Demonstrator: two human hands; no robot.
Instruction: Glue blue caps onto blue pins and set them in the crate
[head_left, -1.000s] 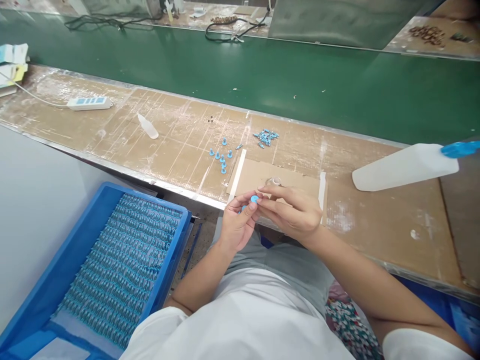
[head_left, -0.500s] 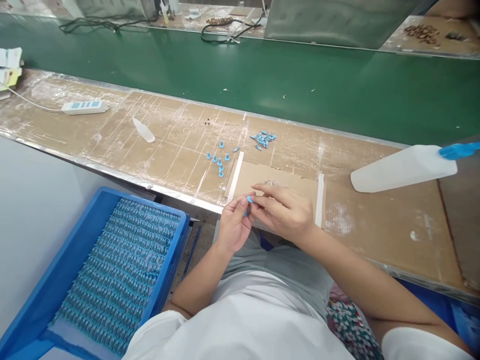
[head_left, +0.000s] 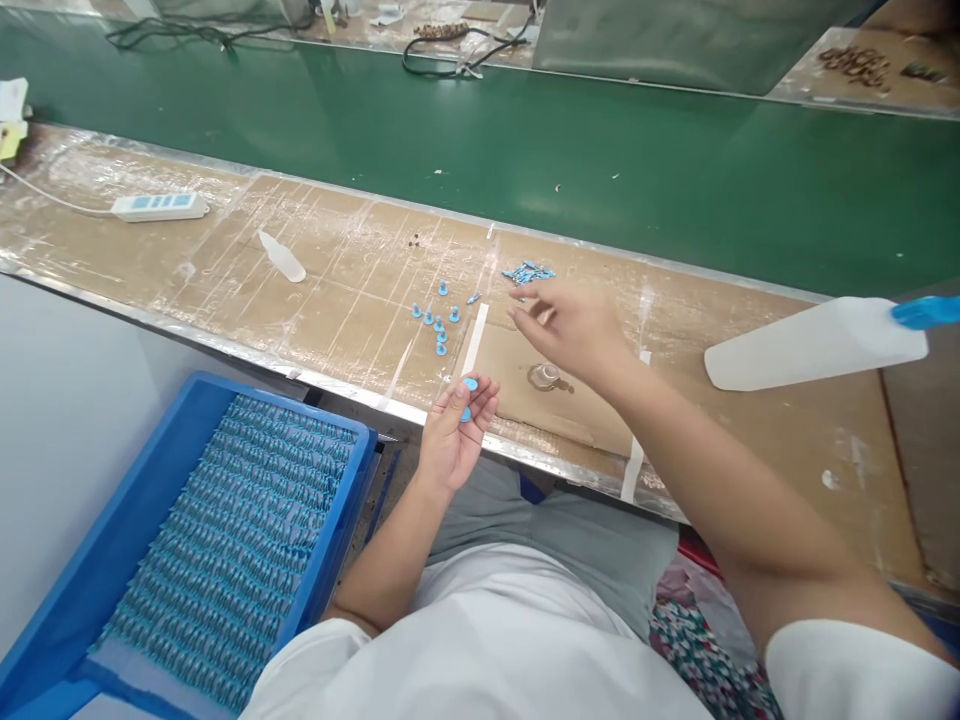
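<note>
"What is the left hand (head_left: pixel 454 435) doing?"

"It pinches round blue bits (head_left: pixel 470 384) with its thumb and fingers. Two round parts show. I can't tell if they are joined. The hand is at the near edge of the surface (head_left: pixel 750 450)."

"And the right hand (head_left: pixel 570 320)?"

"It is blurry. Its thumb and first finger are apart, over the card (head_left: pixel 517 345), close to the blue pile (head_left: pixel 529 272). I can't see anything in it."

"What else is there?"

"A little cup (head_left: pixel 547 372) sits in a wet spot on the card. Blue pegs (head_left: pixel 439 322) stand left of the card. A big white bottle (head_left: pixel 810 345) lies toward the right end of the surface. A small bottle (head_left: pixel 283 258) lies on the left part, and the plug strip (head_left: pixel 160 206) is nearer the left end."

"And down low?"

"A blue bin (head_left: pixel 364 480), below the near edge on the left, with rows of blue things (head_left: pixel 225 550) in it."
</note>
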